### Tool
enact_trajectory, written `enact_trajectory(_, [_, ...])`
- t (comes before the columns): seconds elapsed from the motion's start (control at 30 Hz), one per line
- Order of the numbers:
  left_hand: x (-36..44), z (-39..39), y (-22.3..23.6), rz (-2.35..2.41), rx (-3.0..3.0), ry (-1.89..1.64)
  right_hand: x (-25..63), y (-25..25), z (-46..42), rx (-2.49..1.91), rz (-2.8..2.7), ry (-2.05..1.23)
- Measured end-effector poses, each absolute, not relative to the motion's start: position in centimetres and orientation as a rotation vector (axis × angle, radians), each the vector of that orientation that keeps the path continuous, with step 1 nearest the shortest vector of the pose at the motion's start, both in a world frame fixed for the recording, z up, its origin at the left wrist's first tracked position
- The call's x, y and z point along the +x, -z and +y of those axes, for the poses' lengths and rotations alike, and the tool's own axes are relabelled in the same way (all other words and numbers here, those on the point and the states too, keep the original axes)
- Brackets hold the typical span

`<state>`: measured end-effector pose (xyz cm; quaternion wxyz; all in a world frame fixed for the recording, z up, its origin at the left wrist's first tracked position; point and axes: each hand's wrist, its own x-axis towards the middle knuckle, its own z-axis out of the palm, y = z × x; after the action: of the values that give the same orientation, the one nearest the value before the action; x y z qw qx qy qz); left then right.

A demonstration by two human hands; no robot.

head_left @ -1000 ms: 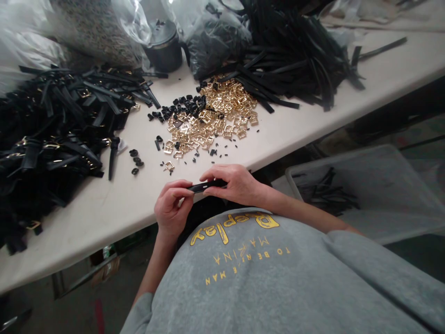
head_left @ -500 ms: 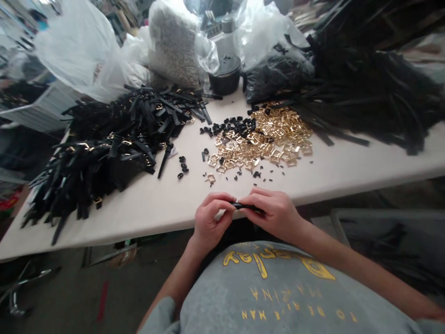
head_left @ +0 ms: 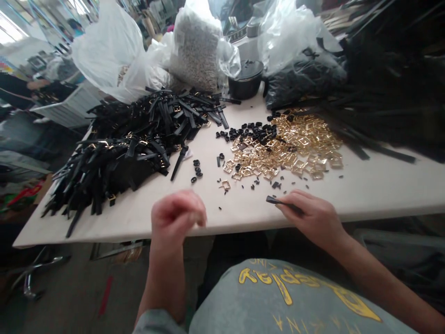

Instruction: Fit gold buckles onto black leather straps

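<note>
My right hand [head_left: 309, 213] is closed on a thin black strap [head_left: 273, 200], whose flat end sticks out to the left past the fingertips, over the table's front edge. Blurred by motion, my left hand [head_left: 179, 211] hovers at the table edge further left, apart from the strap. Its fingers are curled in, and whatever they may hold is hidden. Several small black loops [head_left: 196, 170] lie on the table beyond it. Past the right hand spreads a pile of gold buckles [head_left: 299, 144], with black loops [head_left: 257, 132] heaped at its left side.
A big heap of black straps with buckles [head_left: 139, 148] covers the table's left. Filled plastic bags [head_left: 196, 51] and a black pot [head_left: 245, 86] stand at the back. Long black strips [head_left: 378, 120] lie at the right. Small black scraps [head_left: 255, 183] dot the white tabletop [head_left: 239, 213].
My left hand has come off the strap and moved left, its fingers curled. The right hand still grips the strap, now further right. The whole view has shifted a little.
</note>
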<state>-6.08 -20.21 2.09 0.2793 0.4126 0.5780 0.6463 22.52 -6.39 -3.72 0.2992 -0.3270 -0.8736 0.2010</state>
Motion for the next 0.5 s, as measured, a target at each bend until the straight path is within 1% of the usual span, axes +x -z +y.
enact_trajectory(0.03, [-7.4,-18.3,-1.5,1.675,1.152,-1.701,22.7,4.0,-6.2,-0.879,-2.335,-0.523])
enact_trajectory(0.1, [-10.0,-15.4,0.1,2.046,1.172,-1.515,22.9,4.6,-6.0,-0.902,-2.36,-0.51])
enact_trajectory(0.2, [-12.8,-13.5,2.3,2.314,1.239,-1.112,22.9,5.1,-6.0,-0.917,-2.36,-0.481])
enact_trajectory(0.3, [-13.6,-13.3,3.0,2.416,1.355,-0.863,22.9,5.3,-6.1,-0.907,-2.352,-0.423])
enact_trajectory(0.5, [-12.9,-13.1,2.2,2.427,1.425,-0.682,23.0,5.8,-6.3,-0.883,-2.387,-0.344])
